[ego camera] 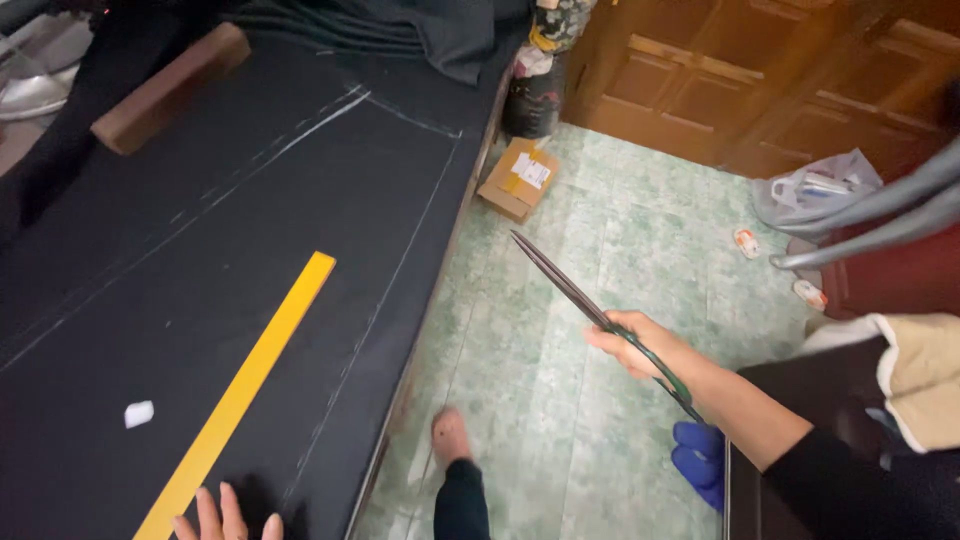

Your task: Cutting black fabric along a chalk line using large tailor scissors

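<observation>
Spread flat at the bottom edge, the fingers of the left hand [222,517] are pressed on the black cloth [200,250], just beside the near end of a yellow ruler [243,385] and not far from a white chalk piece [139,413]. Long scissors [590,310] are gripped in the closed right hand [628,343], blades shut, held out over the green tiled floor [600,230], well apart from the cloth; a cardboard box [519,178] is seen lying beyond.
</observation>
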